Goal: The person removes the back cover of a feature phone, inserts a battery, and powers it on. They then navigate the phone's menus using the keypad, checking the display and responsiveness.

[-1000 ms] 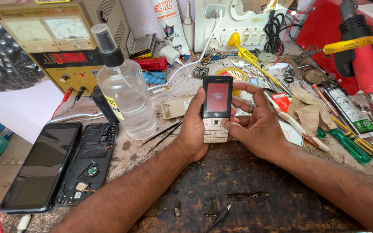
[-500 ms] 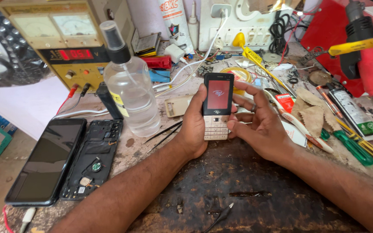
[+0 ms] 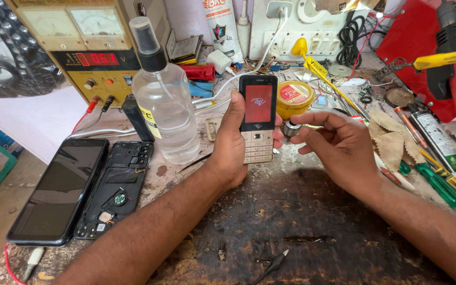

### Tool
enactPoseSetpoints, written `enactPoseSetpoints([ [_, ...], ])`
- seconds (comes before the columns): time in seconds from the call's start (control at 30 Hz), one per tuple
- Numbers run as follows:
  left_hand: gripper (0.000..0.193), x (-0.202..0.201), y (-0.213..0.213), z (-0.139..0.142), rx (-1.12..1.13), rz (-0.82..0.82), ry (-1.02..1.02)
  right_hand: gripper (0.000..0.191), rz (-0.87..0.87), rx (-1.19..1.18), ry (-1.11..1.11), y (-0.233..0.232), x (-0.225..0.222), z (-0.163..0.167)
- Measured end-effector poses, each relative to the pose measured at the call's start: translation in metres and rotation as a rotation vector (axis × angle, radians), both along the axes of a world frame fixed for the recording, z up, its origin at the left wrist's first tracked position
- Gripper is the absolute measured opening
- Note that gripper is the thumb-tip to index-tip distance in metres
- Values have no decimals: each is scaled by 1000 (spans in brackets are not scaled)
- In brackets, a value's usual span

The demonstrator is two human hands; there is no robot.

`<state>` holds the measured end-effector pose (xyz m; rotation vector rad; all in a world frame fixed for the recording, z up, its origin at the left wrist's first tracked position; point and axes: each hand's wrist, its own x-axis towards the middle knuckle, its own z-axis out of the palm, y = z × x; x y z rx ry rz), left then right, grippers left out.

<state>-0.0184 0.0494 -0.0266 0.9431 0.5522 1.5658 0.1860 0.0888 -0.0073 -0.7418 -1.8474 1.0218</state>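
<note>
Gold keypad phone [image 3: 258,119]: I see it upright above the worn bench [image 3: 302,221], screen lit red.
Left hand [image 3: 233,142]: fingers wrapped around the phone's left edge, holding it.
Right hand [image 3: 339,145]: just beside the phone, fingers loosely curled, holding nothing.
Nearby: clear spray bottle [image 3: 164,105] to the left; opened smartphone [image 3: 114,187] lying flat.

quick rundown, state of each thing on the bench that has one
keypad phone: upright, screen lit red
left hand: gripping the keypad phone
right hand: beside the phone, not holding it
spray bottle: upright, capped, holds clear liquid
smartphone: flat, screen dark
opened phone body: back cover off, insides showing
power supply: on, red digits lit
</note>
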Motion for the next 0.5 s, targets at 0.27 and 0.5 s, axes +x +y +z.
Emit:
enactPoseSetpoints([
  [0.27, 62, 3, -5, 4, 20, -26, -2, 18, -11, -29, -57, 1, 1, -6],
  [0.5, 60, 5, -7, 5, 27, -34, 12, 25, 55, 1, -27, 0, 2, -5],
])
